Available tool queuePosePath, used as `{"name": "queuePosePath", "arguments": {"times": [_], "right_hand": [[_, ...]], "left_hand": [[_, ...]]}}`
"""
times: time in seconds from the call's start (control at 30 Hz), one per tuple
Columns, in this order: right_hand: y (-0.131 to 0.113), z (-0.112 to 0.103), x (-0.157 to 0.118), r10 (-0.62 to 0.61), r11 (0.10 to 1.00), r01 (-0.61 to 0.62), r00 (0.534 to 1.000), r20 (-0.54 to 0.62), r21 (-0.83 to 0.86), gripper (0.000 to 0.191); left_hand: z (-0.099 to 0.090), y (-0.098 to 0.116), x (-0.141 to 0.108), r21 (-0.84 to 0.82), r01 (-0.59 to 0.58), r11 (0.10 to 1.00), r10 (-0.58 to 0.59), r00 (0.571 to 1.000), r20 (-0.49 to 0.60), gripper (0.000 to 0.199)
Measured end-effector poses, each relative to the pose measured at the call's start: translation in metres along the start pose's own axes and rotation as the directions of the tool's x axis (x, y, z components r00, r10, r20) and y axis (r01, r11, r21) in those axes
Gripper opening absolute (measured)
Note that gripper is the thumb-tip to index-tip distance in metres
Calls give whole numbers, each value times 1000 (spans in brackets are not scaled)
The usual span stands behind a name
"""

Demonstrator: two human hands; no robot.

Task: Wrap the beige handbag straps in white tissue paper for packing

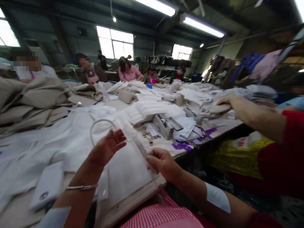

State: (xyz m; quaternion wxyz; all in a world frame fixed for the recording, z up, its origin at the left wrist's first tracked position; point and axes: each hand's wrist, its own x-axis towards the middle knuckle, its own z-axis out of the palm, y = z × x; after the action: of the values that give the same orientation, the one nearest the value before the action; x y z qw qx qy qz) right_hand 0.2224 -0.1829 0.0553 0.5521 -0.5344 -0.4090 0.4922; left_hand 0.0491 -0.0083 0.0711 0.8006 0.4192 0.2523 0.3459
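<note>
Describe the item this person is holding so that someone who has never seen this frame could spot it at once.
Start at the long work table heaped with white cloth and come to its near edge, right below the camera. There the left hand and right hand hold a flat white bag. Unlike the loose cloth around it, it has a thin looped handle and a tan strip along its bottom.

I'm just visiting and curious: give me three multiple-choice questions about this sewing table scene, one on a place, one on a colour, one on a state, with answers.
1. Where is the white bag?
A. On the floor
B. At the table's near edge, between both hands
C. On a far shelf

2. What colour is the sleeve of the co-worker at right?
A. Red
B. Green
C. White

3. How is the left hand?
A. Clenched in a fist
B. Open, fingers spread
C. Out of view

Answers:
1 B, the right hand grips its edge.
2 A, it is plainly red.
3 B, the palm lies flat against the bag.
</note>
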Motion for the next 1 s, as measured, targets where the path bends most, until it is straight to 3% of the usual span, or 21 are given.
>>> {"name": "queuePosePath", "arguments": {"times": [0.1, 0.2, 0.3, 0.37, 0.47, 0.5, 0.57, 0.63, 0.7, 0.77, 0.83, 1.0], "right_hand": [[-1, 27, 23, -33, 999, 34, 998, 55, -18, 31], [11, 46, 31, -19, 996, 30, 993, 120, -88, 29], [21, 54, 30, -73, 964, 113, 983, 166, -241, 26], [21, 52, 26, -175, 914, 227, 968, 178, -337, 20], [13, 45, 16, -305, 870, 324, 946, 112, -371, 24], [10, 42, 12, -267, 901, 282, 959, 90, -329, 25], [9, 40, 5, -36, 987, 57, 990, 140, -152, 32], [11, 41, 2, 230, 964, -258, 929, 290, 64, 44], [15, 44, 4, 357, 849, -474, 839, 410, 231, 50], [18, 49, 10, 389, 766, -549, 810, 440, 335, 45], [18, 53, 17, 406, 726, -567, 810, 423, 390, 35], [19, 59, 25, 386, 715, -548, 827, 409, 433, 26]], "left_hand": [[3, -31, -35, 137, 63, 989, -76, 993, 93, 46], [2, -47, -61, 283, -1, 959, -3, 1000, 13, 34], [-4, -44, -72, 374, -13, 928, 71, 987, -141, 28], [-9, -35, -75, 382, -45, 923, 136, 968, -213, 25], [-12, -21, -77, 456, -177, 872, 343, 885, -314, 18], [-11, -19, -79, 500, -217, 838, 419, 843, -336, 17], [-9, -22, -83, 581, -259, 771, 520, 782, -342, 15], [-5, -31, -90, 625, -268, 733, 536, 794, -288, 12], [-1, -44, -96, 649, -285, 706, 497, 852, -165, 12], [0, -54, -101, 672, -317, 669, 447, 894, -24, 12], [-1, -61, -105, 690, -334, 642, 414, 908, 55, 12], [-9, -63, -112, 658, -311, 686, 392, 920, 26, 14]]}}
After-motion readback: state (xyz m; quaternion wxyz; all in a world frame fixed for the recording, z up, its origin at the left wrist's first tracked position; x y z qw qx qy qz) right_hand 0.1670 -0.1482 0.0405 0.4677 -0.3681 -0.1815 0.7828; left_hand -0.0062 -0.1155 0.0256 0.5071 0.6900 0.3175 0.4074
